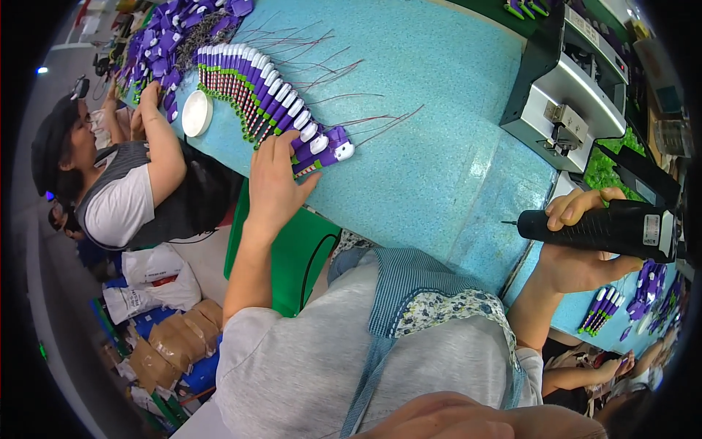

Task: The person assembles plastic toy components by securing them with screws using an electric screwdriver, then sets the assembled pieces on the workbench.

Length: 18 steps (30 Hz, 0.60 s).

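Note:
A curved row of purple, white and green plastic units [257, 84] lies side by side on the blue table [431, 139], with thin dark red wires trailing from it. At the row's near end, my left hand [274, 172] has its fingers over the last units and its thumb against the side of the end unit [330, 152]. Some of the lower part of these units is hidden under the hand. On the right, my right hand [578, 234] is wrapped around a black electric screwdriver [607, 228]. Its thin bit points left over the table, touching nothing.
A white round dish [197, 113] sits beside the row. Purple parts [157, 44] are heaped at the far left, near a seated co-worker [121, 175]. A grey metal machine [563, 95] stands at the right. More assembled units [602, 310] lie beyond my right arm.

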Each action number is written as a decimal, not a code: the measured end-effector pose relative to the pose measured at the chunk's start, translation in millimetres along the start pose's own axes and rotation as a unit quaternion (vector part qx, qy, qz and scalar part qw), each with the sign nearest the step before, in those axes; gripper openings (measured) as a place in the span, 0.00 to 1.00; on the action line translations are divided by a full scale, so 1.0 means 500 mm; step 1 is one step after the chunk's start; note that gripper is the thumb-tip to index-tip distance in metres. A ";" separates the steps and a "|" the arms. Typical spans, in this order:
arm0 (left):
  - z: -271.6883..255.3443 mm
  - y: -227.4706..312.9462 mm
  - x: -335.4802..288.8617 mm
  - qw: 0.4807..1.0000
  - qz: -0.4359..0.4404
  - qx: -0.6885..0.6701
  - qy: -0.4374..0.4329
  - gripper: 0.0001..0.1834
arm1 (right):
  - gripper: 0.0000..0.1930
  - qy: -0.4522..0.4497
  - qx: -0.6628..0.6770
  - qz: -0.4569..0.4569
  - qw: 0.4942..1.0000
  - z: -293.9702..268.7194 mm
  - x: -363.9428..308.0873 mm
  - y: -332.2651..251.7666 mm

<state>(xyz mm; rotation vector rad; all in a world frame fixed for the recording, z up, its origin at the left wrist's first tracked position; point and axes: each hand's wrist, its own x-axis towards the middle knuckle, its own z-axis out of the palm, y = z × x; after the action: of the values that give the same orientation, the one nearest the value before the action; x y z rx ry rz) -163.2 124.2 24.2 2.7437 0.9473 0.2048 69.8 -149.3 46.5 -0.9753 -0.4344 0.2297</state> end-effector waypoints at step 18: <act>0.099 0.167 0.114 0.959 -0.022 -0.264 -0.098 0.36 | 0.52 0.041 0.051 0.014 0.998 -0.021 0.003 -0.001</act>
<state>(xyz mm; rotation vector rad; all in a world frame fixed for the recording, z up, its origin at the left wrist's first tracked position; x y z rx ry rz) -59.4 87.6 1.7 2.2045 0.7650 0.1475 75.7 -156.7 42.1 -0.8885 -0.3305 0.2349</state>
